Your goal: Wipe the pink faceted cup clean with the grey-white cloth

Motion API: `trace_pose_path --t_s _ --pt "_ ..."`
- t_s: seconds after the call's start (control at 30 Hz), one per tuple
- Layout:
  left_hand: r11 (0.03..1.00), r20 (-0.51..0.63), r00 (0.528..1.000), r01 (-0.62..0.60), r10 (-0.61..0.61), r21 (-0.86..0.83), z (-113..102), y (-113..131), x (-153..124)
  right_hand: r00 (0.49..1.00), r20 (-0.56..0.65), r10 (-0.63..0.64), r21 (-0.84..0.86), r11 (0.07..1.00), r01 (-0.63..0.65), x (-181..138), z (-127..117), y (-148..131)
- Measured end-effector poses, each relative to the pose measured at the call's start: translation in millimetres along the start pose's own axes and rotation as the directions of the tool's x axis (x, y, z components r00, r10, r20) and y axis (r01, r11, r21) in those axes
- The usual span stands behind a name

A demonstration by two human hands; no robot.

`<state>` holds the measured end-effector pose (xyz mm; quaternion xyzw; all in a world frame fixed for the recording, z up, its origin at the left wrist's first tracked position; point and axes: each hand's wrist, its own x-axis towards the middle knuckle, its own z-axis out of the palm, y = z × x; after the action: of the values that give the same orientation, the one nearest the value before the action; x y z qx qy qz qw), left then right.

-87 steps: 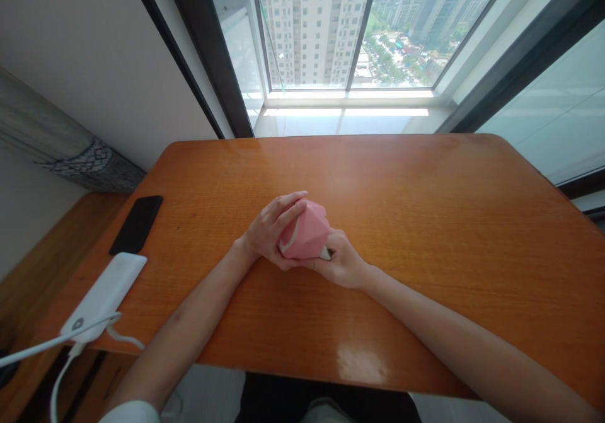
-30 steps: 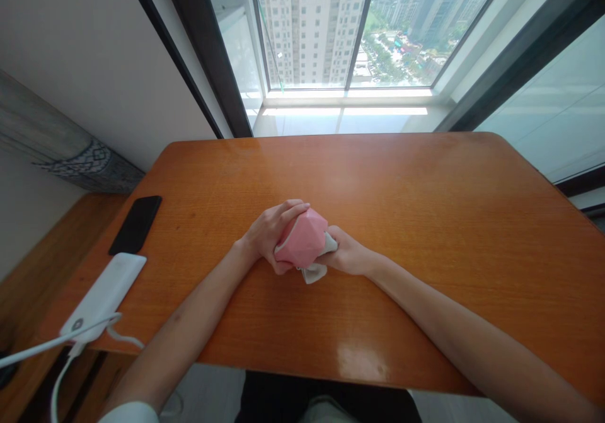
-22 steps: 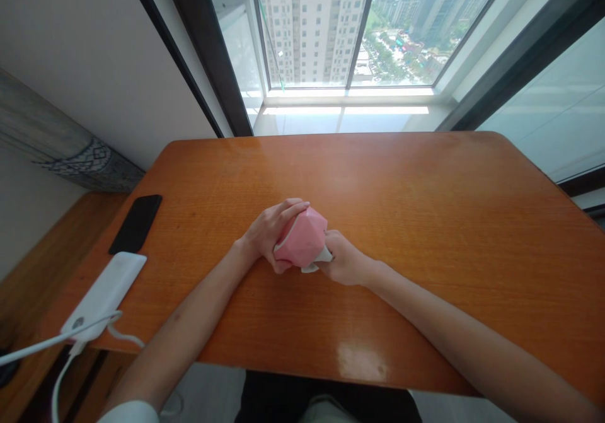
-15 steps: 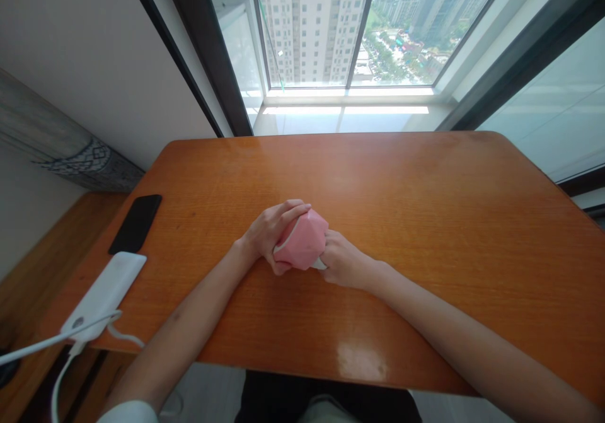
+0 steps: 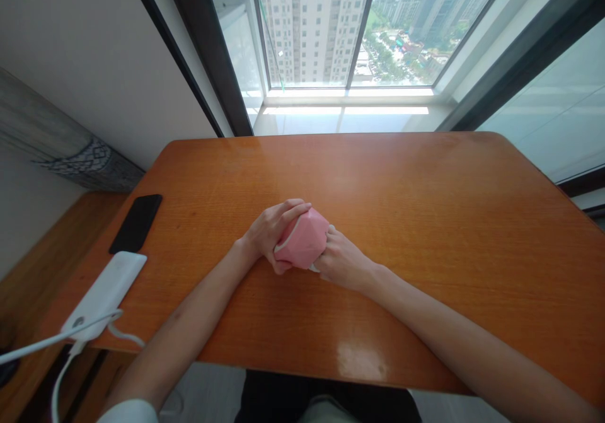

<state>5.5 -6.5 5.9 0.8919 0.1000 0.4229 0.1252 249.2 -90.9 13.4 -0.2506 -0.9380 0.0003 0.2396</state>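
Note:
A pink faceted object (image 5: 304, 241) with a white edge is held just above the middle of the orange wooden table (image 5: 425, 221). My left hand (image 5: 271, 231) wraps its left side, fingers curled over the top. My right hand (image 5: 341, 260) is closed against its lower right side, where a small white piece barely shows under the fingers. What that white piece is I cannot make out.
A black phone (image 5: 137, 222) lies flat near the table's left edge. In front of it a white power bank (image 5: 104, 294) has a white cable (image 5: 51, 342) running off the left. A big window stands beyond the far edge.
The white piece that hung out below the pink object a second ago is now almost hidden under my right hand, which has moved in against the object. My left hand has held still.

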Motion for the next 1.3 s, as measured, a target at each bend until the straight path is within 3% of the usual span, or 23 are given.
trace_pose_path --t_s 0.3,0.47,0.63,0.73,0.83,0.9,0.97,1.07,1.3 --pt "0.999 -0.041 0.999 0.001 -0.003 -0.032 0.2 -0.3 1.1 0.975 -0.19 0.112 0.201 0.977 -0.073 10.0 -9.3 -15.7" --pt "1.0 -0.04 0.999 0.019 -0.02 -0.016 -1.1 0.8 2.1 0.948 -0.23 0.221 0.426 0.898 -0.106 13.1 -5.1 -15.6" --pt "0.995 -0.058 0.993 0.099 -0.1 -0.016 0.0 -0.9 -0.4 0.889 -0.274 0.368 0.595 0.791 -0.144 15.2 -3.2 -15.1" --pt "0.989 -0.052 0.988 0.145 -0.146 -0.025 -0.2 -3.4 -0.8 0.841 -0.121 0.527 0.796 0.557 -0.234 15.3 -9.0 -13.1" --pt "0.991 -0.039 0.991 0.129 -0.13 -0.043 -0.4 -4.8 0.7 0.757 0.164 0.633 0.944 0.12 -0.306 13.8 -13.7 -6.8" --pt "0.995 -0.026 0.995 0.091 -0.092 -0.039 -0.3 -4.3 2.5 0.706 0.333 0.625 0.943 -0.198 -0.269 12.4 -14.5 0.3" --pt "0.999 -0.012 0.999 0.045 -0.046 -0.029 0.1 -2.7 4.7 0.678 0.435 0.592 0.883 -0.427 -0.194 11.0 -14.3 8.5" --pt "1.0 0.019 1.0 0.006 -0.006 0.002 0.8 0.8 7.8 0.673 0.496 0.548 0.809 -0.574 -0.128 9.7 -14.5 18.4" --pt "0.99 0.082 0.992 -0.1 0.092 0.099 -0.3 5.0 8.8 0.691 0.555 0.463 0.745 -0.646 -0.165 15.1 -18.6 16.1"
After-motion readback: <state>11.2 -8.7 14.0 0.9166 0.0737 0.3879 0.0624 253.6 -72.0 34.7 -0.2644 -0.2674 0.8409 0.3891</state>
